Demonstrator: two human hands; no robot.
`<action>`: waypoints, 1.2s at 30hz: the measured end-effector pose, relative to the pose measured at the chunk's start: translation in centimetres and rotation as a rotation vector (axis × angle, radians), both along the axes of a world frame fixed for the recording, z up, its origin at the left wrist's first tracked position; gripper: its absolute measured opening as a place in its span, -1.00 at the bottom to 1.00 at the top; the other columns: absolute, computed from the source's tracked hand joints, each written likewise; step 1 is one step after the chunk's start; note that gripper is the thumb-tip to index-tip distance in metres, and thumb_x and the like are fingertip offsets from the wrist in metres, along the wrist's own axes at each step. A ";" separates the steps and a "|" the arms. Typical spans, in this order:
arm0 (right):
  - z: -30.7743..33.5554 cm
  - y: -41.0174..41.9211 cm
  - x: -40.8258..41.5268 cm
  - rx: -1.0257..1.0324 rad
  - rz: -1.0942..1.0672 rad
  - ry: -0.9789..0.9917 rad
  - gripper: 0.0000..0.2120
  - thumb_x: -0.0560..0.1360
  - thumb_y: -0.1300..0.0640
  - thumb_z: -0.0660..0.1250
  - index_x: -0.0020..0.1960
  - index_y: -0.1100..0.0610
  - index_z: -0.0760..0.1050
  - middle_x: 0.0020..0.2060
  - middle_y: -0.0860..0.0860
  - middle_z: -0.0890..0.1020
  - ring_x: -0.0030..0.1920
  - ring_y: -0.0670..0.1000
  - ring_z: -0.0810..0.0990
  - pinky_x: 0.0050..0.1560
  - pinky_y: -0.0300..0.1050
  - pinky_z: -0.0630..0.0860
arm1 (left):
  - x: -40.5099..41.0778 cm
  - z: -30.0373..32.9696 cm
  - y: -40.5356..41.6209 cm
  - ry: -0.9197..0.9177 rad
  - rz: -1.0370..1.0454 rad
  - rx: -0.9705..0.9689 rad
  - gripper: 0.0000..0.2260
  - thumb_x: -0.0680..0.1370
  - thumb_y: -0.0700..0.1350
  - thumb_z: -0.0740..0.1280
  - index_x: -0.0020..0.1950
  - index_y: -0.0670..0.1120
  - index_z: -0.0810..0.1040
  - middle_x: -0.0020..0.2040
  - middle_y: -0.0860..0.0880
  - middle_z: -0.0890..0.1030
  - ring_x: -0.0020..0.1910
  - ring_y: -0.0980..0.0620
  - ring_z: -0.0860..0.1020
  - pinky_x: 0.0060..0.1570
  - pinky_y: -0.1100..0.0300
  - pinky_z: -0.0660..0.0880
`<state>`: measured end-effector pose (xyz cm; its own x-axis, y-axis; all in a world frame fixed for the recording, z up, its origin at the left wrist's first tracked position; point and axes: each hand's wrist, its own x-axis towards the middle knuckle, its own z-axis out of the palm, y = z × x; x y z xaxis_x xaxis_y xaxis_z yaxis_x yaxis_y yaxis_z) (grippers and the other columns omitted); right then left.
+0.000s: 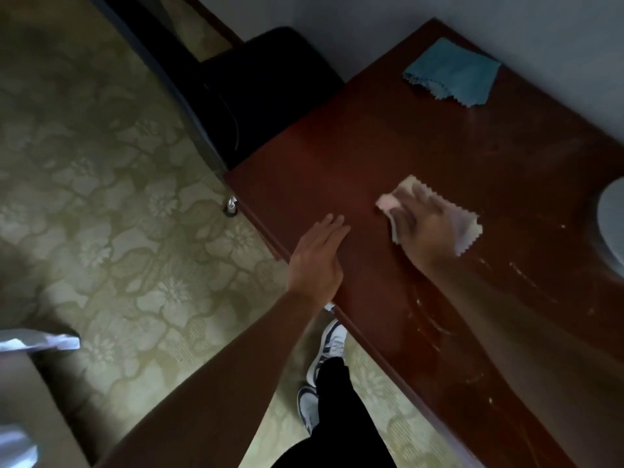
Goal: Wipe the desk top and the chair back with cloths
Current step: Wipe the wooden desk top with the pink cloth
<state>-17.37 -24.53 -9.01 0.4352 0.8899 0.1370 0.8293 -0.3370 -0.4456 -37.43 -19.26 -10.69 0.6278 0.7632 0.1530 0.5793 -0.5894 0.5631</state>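
Note:
The dark red-brown desk top (388, 140) runs diagonally through the view. My right hand (425, 228), blurred by motion, presses flat on a pale pink cloth (467, 228) with zigzag edges in the middle of the desk. My left hand (317, 258) lies flat with straight fingers near the desk's left edge and holds nothing. A folded blue cloth (452, 74) lies at the desk's far end by the wall. The black chair (260, 92) stands beyond the desk's far corner, its back toward the wall.
Whitish streaks and specks (435, 319) mark the desk surface near me. A white rounded object (613, 224) sits at the right frame edge on the desk. Patterned green carpet (111, 211) covers the floor; my shoes (324, 366) stand beside the desk. White fabric (40, 342) shows at the left.

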 end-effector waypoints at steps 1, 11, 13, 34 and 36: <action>-0.1 -0.5 -1.9 0.005 0.008 -0.012 -0.61 0.63 -0.06 0.12 0.30 0.10 0.53 0.31 0.17 0.55 0.30 0.15 0.50 0.40 -0.06 0.16 | -0.1 0.0 0.0 -0.014 0.003 -0.007 -0.49 0.43 -0.24 0.06 0.31 -0.18 0.56 0.35 -0.10 0.56 0.41 -0.08 0.45 0.43 -0.03 0.34; -1.1 -3.7 -2.7 0.034 0.082 -0.009 -0.69 0.59 0.03 0.25 0.28 0.09 0.55 0.28 0.15 0.57 0.24 0.12 0.59 0.40 0.07 0.30 | -0.1 -0.9 0.4 -0.086 0.005 0.029 -0.51 0.43 -0.27 0.06 0.27 -0.18 0.60 0.31 -0.09 0.60 0.38 -0.05 0.48 0.43 0.06 0.32; -1.7 -3.8 -4.1 0.033 0.032 -0.043 -0.68 0.64 0.00 0.17 0.30 0.07 0.53 0.29 0.07 0.57 0.35 0.08 0.51 0.42 0.03 0.24 | 0.0 -1.0 0.3 -0.088 0.023 0.029 -0.54 0.45 -0.27 0.08 0.26 -0.17 0.60 0.30 -0.08 0.60 0.38 -0.04 0.48 0.44 0.11 0.29; -1.4 -16.4 -6.0 0.045 0.282 -0.042 -0.70 0.64 0.02 0.19 0.30 0.04 0.55 0.36 -0.08 0.51 0.47 -0.04 0.33 0.44 0.05 0.28 | 7.2 1.2 -3.0 0.076 0.110 0.063 -0.58 0.43 -0.04 0.24 0.26 -0.09 0.57 0.32 -0.09 0.52 0.35 -0.10 0.45 0.33 -0.11 0.32; -2.0 -16.9 -0.7 0.073 0.094 -0.093 -0.66 0.63 0.03 0.21 0.35 0.11 0.52 0.38 0.04 0.49 0.45 0.05 0.38 0.42 0.12 0.31 | 10.0 1.3 -4.9 0.098 0.052 0.066 -0.58 0.47 -0.02 0.24 0.30 -0.08 0.54 0.38 -0.09 0.49 0.40 -0.08 0.40 0.35 -0.11 0.27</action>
